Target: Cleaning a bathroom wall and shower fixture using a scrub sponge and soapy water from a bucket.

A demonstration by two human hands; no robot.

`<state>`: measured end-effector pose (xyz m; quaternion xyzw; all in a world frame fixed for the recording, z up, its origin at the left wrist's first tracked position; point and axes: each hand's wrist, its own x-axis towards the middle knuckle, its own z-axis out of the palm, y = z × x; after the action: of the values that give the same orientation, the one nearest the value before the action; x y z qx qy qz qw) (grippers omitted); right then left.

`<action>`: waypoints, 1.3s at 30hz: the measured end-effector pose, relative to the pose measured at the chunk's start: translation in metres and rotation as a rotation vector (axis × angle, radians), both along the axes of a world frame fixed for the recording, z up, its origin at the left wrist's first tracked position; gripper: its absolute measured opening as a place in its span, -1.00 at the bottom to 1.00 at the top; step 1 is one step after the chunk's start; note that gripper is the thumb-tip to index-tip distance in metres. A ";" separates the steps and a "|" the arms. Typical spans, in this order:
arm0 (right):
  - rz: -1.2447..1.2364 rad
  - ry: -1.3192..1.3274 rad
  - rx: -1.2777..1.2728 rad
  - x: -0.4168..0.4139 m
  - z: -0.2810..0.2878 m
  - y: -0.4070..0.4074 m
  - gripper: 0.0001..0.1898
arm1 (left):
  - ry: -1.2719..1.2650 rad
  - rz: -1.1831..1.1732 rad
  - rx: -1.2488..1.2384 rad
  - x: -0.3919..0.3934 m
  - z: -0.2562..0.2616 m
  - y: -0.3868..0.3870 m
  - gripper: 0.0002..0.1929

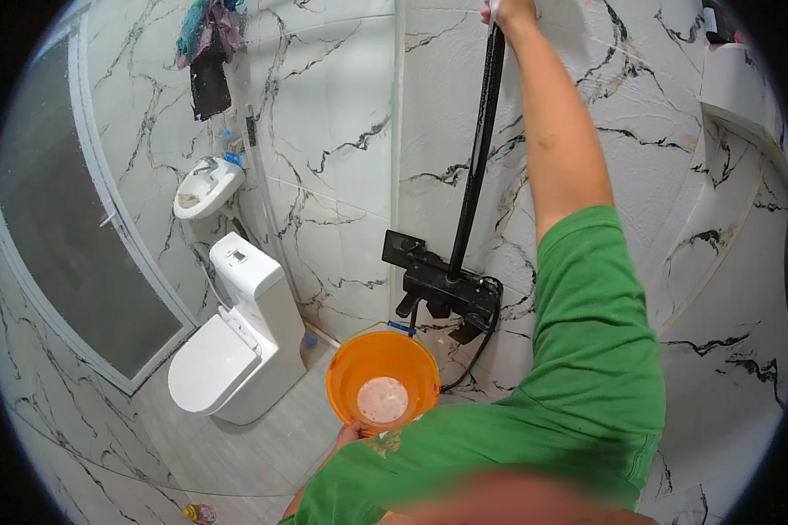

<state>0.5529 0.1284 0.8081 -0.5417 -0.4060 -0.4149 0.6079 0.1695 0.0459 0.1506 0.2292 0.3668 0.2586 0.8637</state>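
Observation:
My right arm, in a green sleeve, reaches up to the top edge of the view. There my right hand (pixel 513 14) is closed round a white cloth (pixel 494 9) at the upper end of a black shower riser pipe (pixel 479 151). The fingers are partly cut off by the frame. At the pipe's foot sits a black shower mixer (pixel 450 289) with a hose. Below it stands an orange bucket (pixel 341 387) with pinkish, sudsy liquid inside. My left hand (pixel 352 432) grips the bucket's near rim, partly hidden by my shirt.
A white toilet (pixel 217 367) stands left of the bucket, with a small washbasin (pixel 207 190) beyond it. A glass panel edge (pixel 395 164) rises behind the bucket. At far left is a framed door (pixel 72 197); at upper right, a corner shelf (pixel 735 82). A bottle (pixel 200 513) lies bottom left.

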 end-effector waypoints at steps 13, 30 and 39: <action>0.110 0.211 -0.799 -0.035 -0.402 -0.052 -0.59 | 0.115 -0.050 0.045 -0.005 0.008 0.000 -0.66; 0.053 0.265 -0.078 -0.025 -0.052 -0.001 -0.41 | 0.276 -0.039 -0.080 0.001 0.035 -0.009 -0.73; -0.204 -0.110 -0.668 -0.036 -0.306 -0.061 -0.70 | -0.044 0.025 -0.143 0.004 0.035 0.000 -0.59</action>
<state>0.5173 0.0678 0.5017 -0.7253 -0.4952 -0.3464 0.3297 0.1734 0.0462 0.1857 0.1569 0.3682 0.2473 0.8824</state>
